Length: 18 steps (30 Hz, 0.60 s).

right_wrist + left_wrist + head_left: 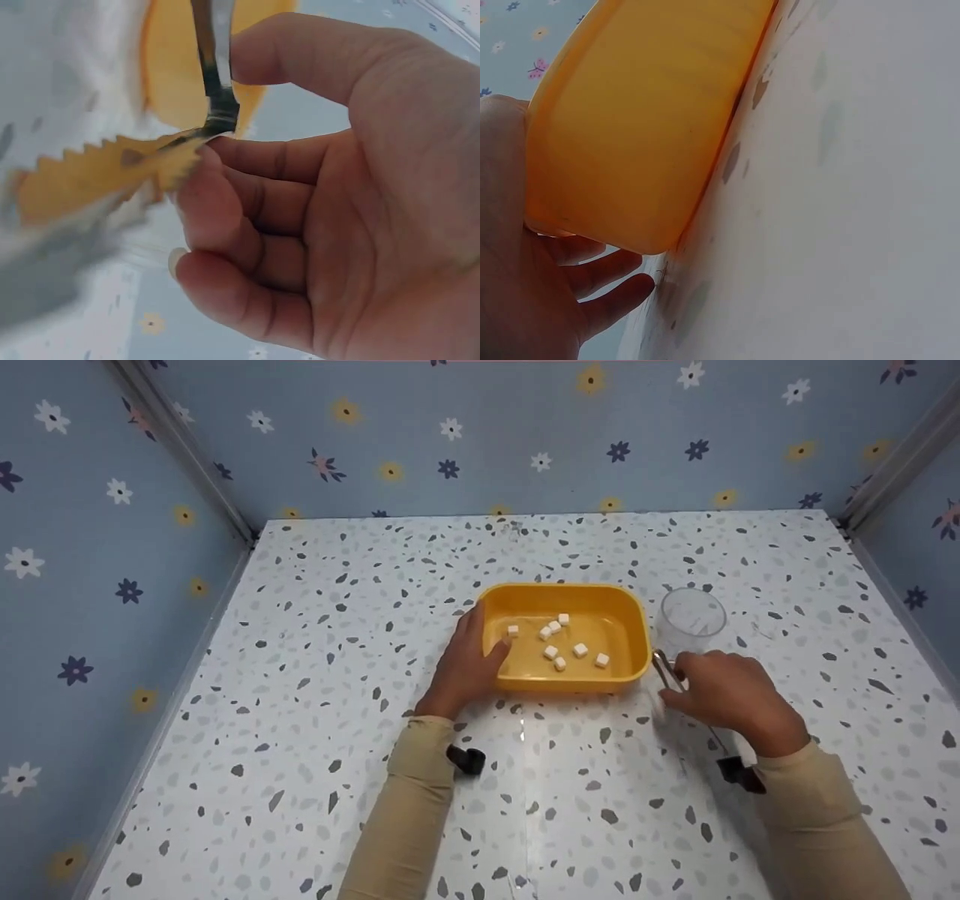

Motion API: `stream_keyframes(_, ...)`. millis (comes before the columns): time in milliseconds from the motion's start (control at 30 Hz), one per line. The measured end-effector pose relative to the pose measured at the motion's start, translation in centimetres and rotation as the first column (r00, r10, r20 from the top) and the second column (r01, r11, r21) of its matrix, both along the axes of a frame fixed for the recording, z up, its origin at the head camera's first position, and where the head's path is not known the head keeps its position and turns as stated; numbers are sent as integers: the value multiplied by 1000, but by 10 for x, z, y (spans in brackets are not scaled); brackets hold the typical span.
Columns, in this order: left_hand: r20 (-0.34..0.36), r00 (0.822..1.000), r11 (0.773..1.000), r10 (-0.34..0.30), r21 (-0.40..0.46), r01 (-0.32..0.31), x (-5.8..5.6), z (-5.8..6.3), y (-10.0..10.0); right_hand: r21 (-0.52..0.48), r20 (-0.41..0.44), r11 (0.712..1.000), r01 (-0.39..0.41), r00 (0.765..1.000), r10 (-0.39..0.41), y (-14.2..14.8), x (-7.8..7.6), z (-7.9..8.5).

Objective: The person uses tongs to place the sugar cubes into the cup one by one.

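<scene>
Blue panels [517,412] printed with white, yellow and dark flowers stand behind and to either side of a white worktop [315,675] flecked with grey chips. Near the middle of the worktop is a yellow tray [556,598], upright, its long axis running left to right across the person's view. On its floor lie eight white cubes [580,649], loosely scattered, with three close together toward the far side.

The left hand [465,664] is at the tray's left end. Its grip straddles the wall there, thumb over the rim and fingers outside; the left wrist view shows those fingers slightly spread.

The right hand [724,690] is beyond the opposite end. Its grip is closed to a pinch on what look like metal tongs [215,60] with serrated edges; motion blur hides how far apart the tong ends are.

The relation that counts, as I judge it: the cubes lie to the left of the right grip, across the tray's right wall, and the cube nearest that wall is also the nearest to the tongs. A clear cup [691,619] stands just beside the tray's right end, beyond the right hand and much closer to it than to the left.
</scene>
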<state>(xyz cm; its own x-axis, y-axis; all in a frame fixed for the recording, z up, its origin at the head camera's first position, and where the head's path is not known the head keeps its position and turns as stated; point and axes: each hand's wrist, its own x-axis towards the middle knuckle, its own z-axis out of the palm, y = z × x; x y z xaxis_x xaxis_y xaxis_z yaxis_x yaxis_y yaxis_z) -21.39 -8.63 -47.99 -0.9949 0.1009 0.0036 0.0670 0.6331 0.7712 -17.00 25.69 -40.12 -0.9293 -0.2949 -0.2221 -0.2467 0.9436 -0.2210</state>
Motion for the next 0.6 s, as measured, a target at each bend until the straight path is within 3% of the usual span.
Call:
stream_keyframes(267, 3, 1000, 1000, -3, -7, 3, -2, -1, 0, -97, -189, 995, 40, 980, -58, 4, 5, 16)
stream_keyframes(500, 6, 1000, 1000, -7, -9, 7, -2, 1, 0, -184, -366, 982, 40, 924, -107, 1, 11, 19)
stream_keyframes(600, 1, 1000, 1000, -2, -14, 2, 0, 0, 0, -226, -461, 974, 3, 881, -110, -2, 12, 16)
